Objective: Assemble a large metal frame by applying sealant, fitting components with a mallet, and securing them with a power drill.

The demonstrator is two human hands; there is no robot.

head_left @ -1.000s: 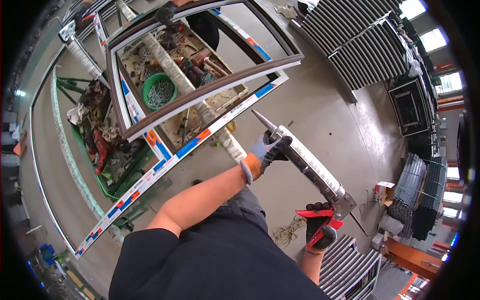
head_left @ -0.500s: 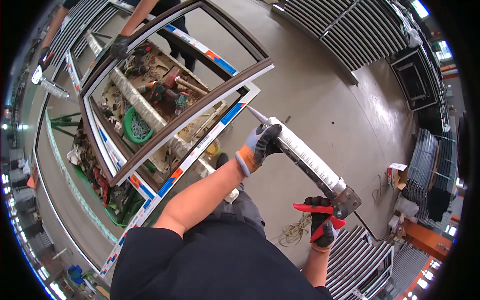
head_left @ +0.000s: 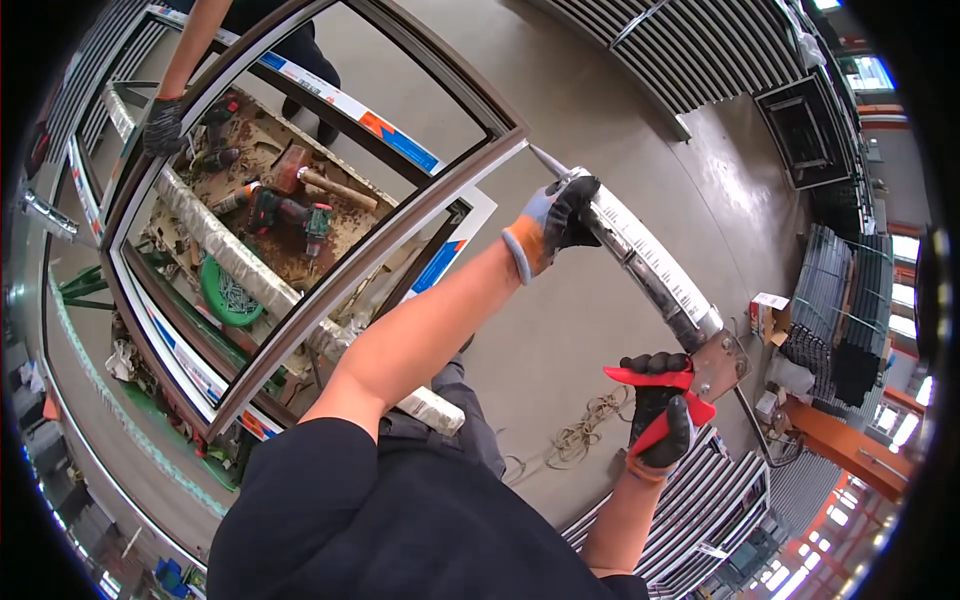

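Observation:
A caulking gun [head_left: 655, 262] with a white cartridge slants across the right of the head view. Near its front end my left hand [head_left: 556, 225], in an orange, grey and black glove, is closed around the barrel. My right hand [head_left: 660, 415], also gloved, wraps the red handle and trigger. The tapered nozzle [head_left: 546, 160] points up and left, its tip at the right corner of a brown-and-white window frame [head_left: 370, 262]; whether it touches cannot be told. Across the frame, another person's dark-gloved hand [head_left: 165, 127] rests on its left side.
Under the frame, a worn bench [head_left: 345, 215] carries a mallet [head_left: 335, 187], a cordless drill [head_left: 290, 215] and a green bowl [head_left: 225, 300] of screws. Another caulking gun [head_left: 50, 217] shows at far left. Cord [head_left: 590, 430] lies on the floor; stacked metal bars [head_left: 700, 60] stand at upper right.
The caulking gun has shifted right in view, held by both my hands, and its nozzle tip now meets the brown frame's corner in view. The frame and bench appear further left.

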